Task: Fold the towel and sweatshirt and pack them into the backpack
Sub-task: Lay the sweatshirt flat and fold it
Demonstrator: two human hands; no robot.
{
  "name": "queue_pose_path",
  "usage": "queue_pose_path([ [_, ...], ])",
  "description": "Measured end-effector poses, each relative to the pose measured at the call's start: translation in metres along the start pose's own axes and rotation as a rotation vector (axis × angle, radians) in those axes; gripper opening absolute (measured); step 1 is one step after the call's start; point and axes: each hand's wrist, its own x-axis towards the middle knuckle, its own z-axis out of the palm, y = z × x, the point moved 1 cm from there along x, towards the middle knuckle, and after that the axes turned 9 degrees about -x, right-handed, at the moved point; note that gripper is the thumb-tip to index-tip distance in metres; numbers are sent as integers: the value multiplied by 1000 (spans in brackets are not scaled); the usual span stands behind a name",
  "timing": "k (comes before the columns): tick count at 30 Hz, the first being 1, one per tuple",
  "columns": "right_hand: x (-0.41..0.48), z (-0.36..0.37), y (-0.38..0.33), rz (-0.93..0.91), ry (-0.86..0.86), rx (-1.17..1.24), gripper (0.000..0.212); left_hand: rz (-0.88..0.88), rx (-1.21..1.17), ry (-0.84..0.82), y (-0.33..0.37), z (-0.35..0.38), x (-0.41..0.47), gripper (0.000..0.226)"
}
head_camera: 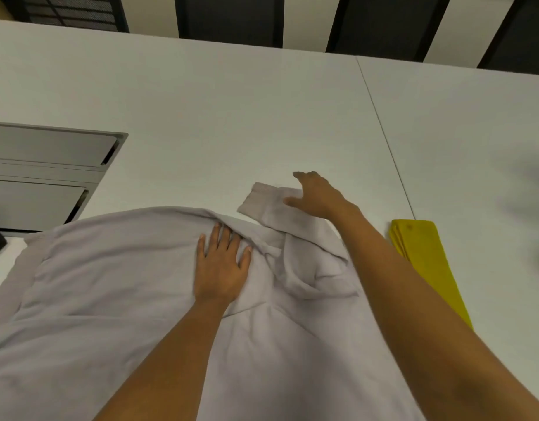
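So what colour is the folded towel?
Yellow; the towel shows best in the head view.
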Motion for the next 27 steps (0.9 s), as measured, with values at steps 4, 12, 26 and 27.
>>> queue_pose_path([
  [4, 21, 29, -7, 73, -39, -218, 88, -4, -23, 4, -1, 1, 1, 81],
  [12, 15, 24, 10, 171, 304, 53, 23, 6, -1, -19, -2, 0, -1, 82],
  [26, -135, -72, 48, 225, 361, 1529, 25, -94, -81, -290, 11, -29, -59, 53],
  [27, -152, -82, 44, 176, 304, 1593, 30, -98, -88, -300, 12, -33, -67, 53],
])
